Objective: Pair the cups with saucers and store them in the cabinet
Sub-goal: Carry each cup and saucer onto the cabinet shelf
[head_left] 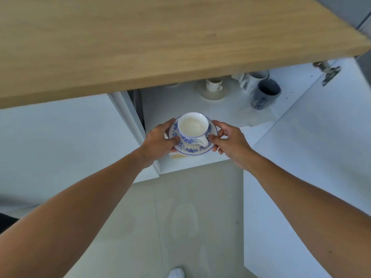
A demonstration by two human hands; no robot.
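Observation:
A white cup with a blue flower pattern stands upright on a matching blue-rimmed saucer, its handle turned toward me. My left hand grips the saucer's left edge and my right hand grips its right edge. The pair is at the front edge of the white cabinet shelf; whether the saucer rests on it I cannot tell. Further back on the shelf, a small white cup sits on a plain saucer.
Two mugs stand at the back right of the shelf, a white one and a grey one. The wooden countertop overhangs the cabinet. The open cabinet door is on the right, with its hinge.

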